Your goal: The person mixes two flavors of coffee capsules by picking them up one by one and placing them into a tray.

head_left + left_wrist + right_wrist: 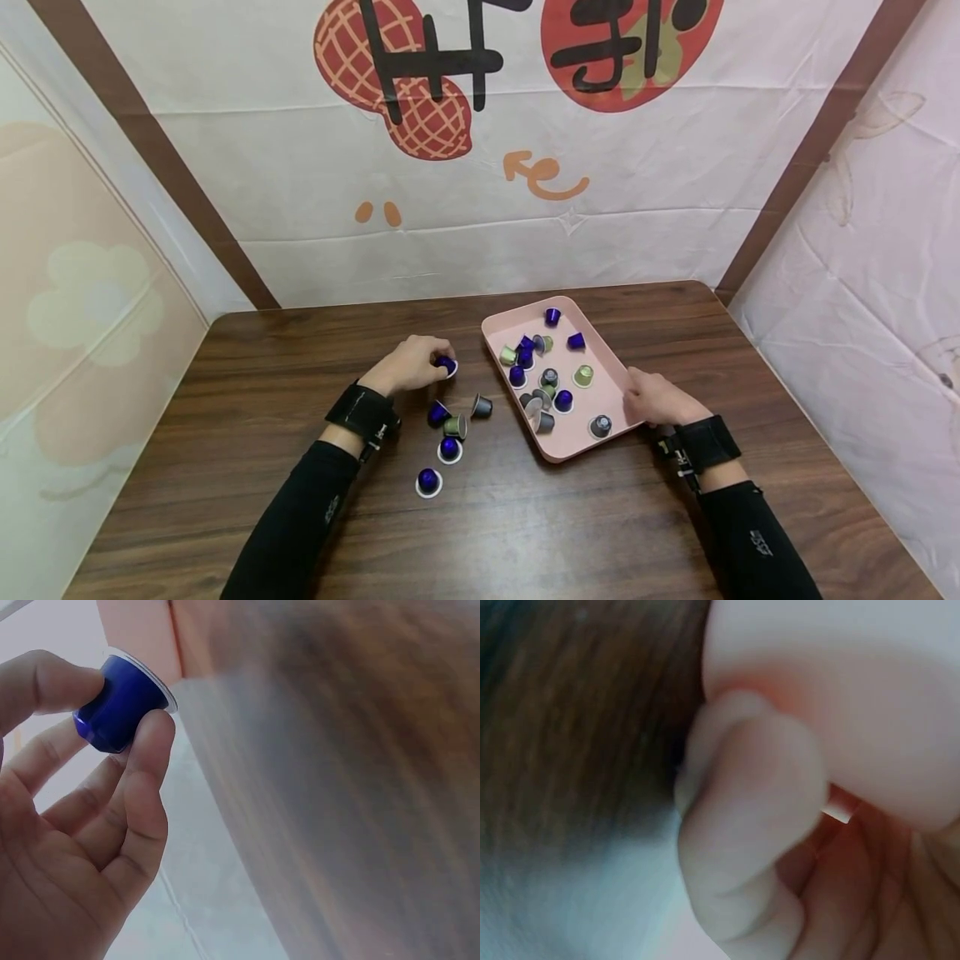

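My left hand (408, 364) pinches a dark blue coffee capsule (122, 705) between thumb and fingers, its pale rim facing outward in the left wrist view. Left of the pink tray (573, 435), this hand is above the wooden table. The tray lies at a slant and holds several capsules in blue, green and grey. At its right side, my right hand (660, 398) grips the edge with curled fingers (757, 772), seen close up in the right wrist view.
Loose on the table (360, 517) near my left wrist are several capsules: blue ones, among them a blue capsule (428, 482) nearest me, a green capsule (455, 427) and a grey capsule (482, 407). A printed cloth (480, 258) hangs behind the table's far edge.
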Motion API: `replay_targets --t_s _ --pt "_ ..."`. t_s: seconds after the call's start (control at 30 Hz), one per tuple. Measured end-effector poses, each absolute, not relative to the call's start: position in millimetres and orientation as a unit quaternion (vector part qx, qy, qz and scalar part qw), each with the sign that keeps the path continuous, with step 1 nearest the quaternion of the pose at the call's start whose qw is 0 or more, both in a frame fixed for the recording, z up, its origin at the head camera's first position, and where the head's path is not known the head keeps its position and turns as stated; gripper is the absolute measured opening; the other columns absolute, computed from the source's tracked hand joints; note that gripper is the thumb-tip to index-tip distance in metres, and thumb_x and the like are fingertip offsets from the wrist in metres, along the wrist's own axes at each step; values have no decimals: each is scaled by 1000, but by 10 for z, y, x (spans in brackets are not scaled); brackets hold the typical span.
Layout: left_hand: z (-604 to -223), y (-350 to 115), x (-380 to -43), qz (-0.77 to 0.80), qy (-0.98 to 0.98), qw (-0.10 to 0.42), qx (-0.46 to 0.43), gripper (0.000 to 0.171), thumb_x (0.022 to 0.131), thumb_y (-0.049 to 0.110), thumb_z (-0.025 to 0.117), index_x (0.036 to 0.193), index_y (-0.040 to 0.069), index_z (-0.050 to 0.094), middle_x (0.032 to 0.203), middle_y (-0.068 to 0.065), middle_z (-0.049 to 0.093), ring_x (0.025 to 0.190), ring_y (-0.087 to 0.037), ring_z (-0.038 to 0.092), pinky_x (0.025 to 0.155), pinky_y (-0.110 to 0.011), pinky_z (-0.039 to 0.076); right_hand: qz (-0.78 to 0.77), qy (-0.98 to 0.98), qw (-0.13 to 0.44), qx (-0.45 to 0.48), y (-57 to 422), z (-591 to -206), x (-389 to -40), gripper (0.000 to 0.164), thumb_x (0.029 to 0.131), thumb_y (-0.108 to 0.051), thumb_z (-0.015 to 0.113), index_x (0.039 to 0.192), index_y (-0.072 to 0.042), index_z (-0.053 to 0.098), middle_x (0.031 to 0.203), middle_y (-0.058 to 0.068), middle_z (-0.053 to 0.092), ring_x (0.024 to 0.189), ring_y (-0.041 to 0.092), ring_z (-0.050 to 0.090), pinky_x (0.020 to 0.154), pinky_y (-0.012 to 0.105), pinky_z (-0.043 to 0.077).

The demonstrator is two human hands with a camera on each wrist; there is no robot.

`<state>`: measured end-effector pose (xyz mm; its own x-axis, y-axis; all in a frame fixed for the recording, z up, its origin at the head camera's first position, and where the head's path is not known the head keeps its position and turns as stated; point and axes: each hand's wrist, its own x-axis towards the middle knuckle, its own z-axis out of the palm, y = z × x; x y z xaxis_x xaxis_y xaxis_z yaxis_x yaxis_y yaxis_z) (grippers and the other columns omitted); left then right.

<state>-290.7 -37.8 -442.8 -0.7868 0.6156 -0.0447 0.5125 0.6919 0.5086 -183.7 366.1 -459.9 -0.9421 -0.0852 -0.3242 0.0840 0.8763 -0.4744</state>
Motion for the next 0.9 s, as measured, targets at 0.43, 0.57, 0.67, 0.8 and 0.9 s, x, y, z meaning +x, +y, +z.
replay_targets --t_s 0.43,0.57,0.67,0.8,0.9 --pt "-4095 -27 -3134 235 912 86 325 15 86 13 65 101 13 63 98 -5 62 88 -20 56 77 -35 46 -255 952 167 -6 3669 -4614 -1840 14 96 -11 43 106 -3 45 70 10 50 50 22 51 46 33 42" --pt "-4026 143 -3158 229 914 92 322 17 87 12 61 105 13 62 99 -5 59 86 -21 53 73 -33 44 -258 951 171 1 3670 -4622 -1840 14 96 -12 43 106 -3 46 69 10 50 50 22 51 46 33 42" --pt "-3994 267 -3177 215 916 104 322 18 88 12 59 106 12 62 100 -5 58 84 -21 52 70 -32 43 -258 951 173 6 3668 -4615 -1841 13 97 -12 43 106 -3 46 69 10 50 50 22 51 46 33 42" --pt "-3977 404 -3231 193 919 117 323 15 90 12 58 105 11 61 98 -6 58 80 -21 52 67 -31 41 -260 950 170 3 3670 -4606 -1842 16 96 -12 44 109 -2 46 70 11 50 50 22 51 47 34 42" --pt "-3991 486 -3289 178 921 118 327 13 90 12 60 103 10 62 96 -6 59 79 -20 51 67 -30 40 -262 950 169 -4 3681 -4610 -1843 17 96 -12 44 110 -2 46 71 10 50 51 22 50 47 34 42"
